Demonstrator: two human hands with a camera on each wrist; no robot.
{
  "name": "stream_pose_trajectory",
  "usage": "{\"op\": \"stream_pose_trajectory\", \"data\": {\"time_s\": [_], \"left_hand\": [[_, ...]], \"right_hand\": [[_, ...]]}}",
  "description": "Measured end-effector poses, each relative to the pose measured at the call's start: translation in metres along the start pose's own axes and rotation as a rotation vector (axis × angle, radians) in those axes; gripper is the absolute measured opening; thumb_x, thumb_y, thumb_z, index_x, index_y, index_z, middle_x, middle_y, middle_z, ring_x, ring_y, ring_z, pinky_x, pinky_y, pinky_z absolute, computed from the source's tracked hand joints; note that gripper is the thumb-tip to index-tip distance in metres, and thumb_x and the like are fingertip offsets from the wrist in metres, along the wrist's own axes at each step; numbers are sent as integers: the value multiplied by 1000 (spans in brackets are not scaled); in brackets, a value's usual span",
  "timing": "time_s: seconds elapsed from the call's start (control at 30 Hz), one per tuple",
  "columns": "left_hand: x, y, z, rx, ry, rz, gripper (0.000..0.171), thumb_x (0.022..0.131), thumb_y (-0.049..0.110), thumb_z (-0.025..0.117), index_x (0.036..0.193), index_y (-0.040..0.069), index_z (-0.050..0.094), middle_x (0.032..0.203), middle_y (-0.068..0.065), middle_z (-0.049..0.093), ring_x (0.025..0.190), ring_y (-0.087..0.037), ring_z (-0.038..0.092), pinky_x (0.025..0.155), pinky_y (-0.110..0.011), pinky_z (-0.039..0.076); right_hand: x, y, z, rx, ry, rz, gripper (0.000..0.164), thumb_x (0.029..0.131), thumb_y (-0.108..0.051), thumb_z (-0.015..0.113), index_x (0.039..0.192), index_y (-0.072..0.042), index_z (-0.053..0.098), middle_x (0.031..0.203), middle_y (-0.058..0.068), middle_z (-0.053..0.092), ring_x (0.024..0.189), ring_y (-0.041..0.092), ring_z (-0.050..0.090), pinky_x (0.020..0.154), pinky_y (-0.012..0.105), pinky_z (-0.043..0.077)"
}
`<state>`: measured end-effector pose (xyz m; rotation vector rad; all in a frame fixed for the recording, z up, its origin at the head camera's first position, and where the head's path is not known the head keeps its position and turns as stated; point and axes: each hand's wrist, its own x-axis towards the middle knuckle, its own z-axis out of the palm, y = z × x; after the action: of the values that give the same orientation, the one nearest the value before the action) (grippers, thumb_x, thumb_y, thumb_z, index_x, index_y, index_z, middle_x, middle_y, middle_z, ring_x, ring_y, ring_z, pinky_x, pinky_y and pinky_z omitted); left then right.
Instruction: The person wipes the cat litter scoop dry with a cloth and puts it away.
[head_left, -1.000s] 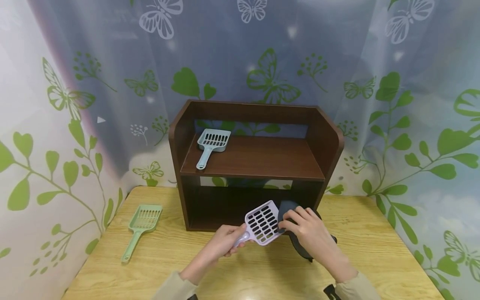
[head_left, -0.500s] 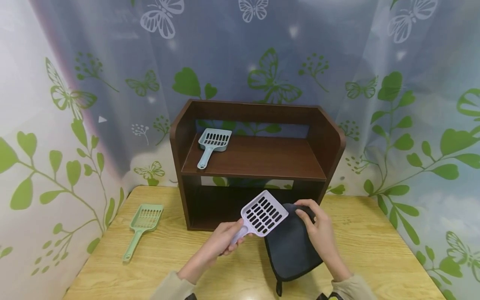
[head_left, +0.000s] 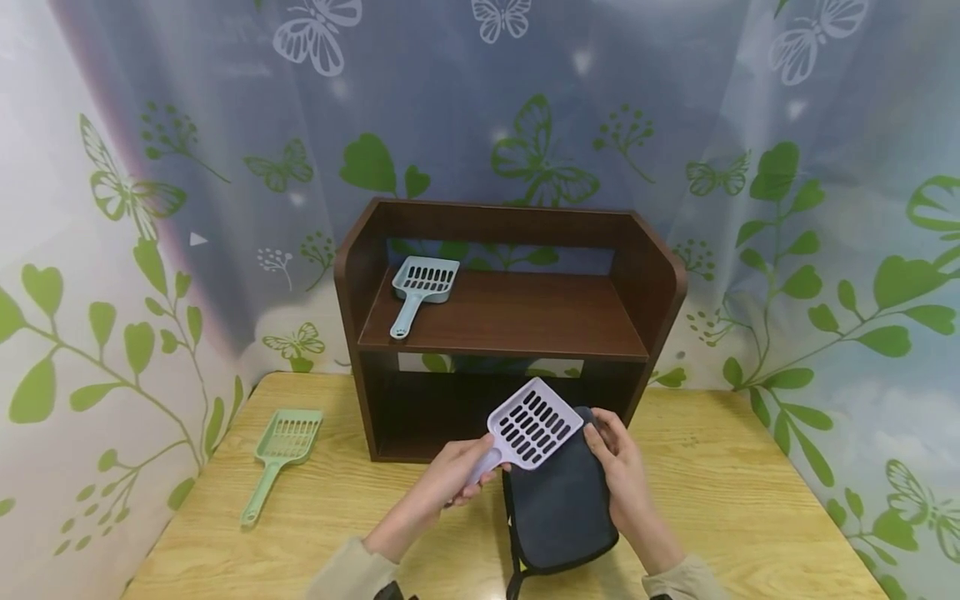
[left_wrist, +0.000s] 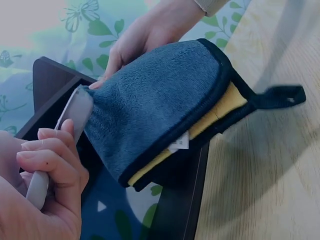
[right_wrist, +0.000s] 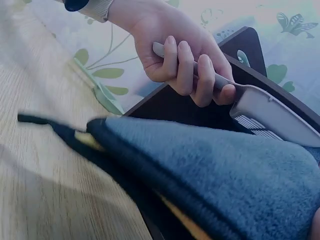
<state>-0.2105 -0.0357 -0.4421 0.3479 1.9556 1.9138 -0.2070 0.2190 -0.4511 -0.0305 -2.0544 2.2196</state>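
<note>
A lavender slotted litter scoop (head_left: 534, 425) is held by its handle in my left hand (head_left: 456, 477), tilted up over the table in the head view. My right hand (head_left: 624, 471) pinches the upper end of a folded dark blue-grey cloth (head_left: 562, 508) against the scoop's right edge. The cloth (left_wrist: 160, 95) hangs down beneath the scoop; its yellow inner side, black trim and hanging loop show in the left wrist view. In the right wrist view, my left fingers (right_wrist: 184, 65) curl round the scoop handle, while the cloth covers part of the scoop's head.
A dark brown two-tier shelf (head_left: 502, 346) stands behind my hands. On its upper tier, at the left, lies a light blue litter scoop (head_left: 424, 285). A green litter scoop (head_left: 279, 454) lies on the wooden table (head_left: 360, 525), left of the shelf.
The cloth has swung from under my right hand to hang below the scoop, then shifted left. My right hand has turned and moved slightly. My left hand keeps the scoop, raised a little.
</note>
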Motion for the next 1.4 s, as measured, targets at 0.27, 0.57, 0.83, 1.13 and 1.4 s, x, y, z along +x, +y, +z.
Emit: {"op": "stream_pose_trajectory", "data": {"time_s": [0.27, 0.57, 0.83, 1.13, 1.4], "left_hand": [[-2, 0, 1, 37, -111, -27, 47, 108, 41, 46, 114, 0, 68, 69, 3, 52, 48, -2, 33, 41, -15, 25], [-3, -1, 2, 61, -107, -30, 49, 107, 44, 48, 108, 0, 70, 68, 4, 52, 48, -2, 31, 41, -15, 23], [0, -3, -7, 51, -43, -21, 51, 107, 42, 49, 109, -6, 68, 66, 3, 51, 47, -1, 31, 41, -15, 23], [-1, 2, -15, 50, -20, -20, 49, 107, 42, 47, 114, -1, 68, 70, 1, 53, 49, -2, 32, 42, -16, 26], [-3, 5, -10, 74, -89, -31, 47, 108, 39, 47, 113, -4, 66, 68, 2, 50, 48, -2, 32, 42, -16, 24]], "right_hand": [[10, 1, 10, -11, 25, -56, 26, 104, -2, 52, 129, -1, 53, 104, -8, 64, 99, 6, 59, 82, 19, 50], [14, 0, 13, -1, 42, -76, 25, 104, -12, 58, 127, -2, 54, 101, -7, 65, 90, 7, 61, 74, 20, 50], [2, 1, 3, 19, 20, -19, 22, 104, -17, 59, 125, -12, 55, 104, -9, 65, 94, 8, 62, 80, 22, 53], [-9, 1, -5, 54, -22, -1, 20, 106, -18, 55, 125, -12, 54, 108, -6, 66, 95, 11, 65, 79, 27, 55], [-3, -1, 0, 35, -14, -19, 27, 105, -20, 57, 129, -8, 53, 108, -6, 65, 98, 9, 63, 81, 23, 54]]}}
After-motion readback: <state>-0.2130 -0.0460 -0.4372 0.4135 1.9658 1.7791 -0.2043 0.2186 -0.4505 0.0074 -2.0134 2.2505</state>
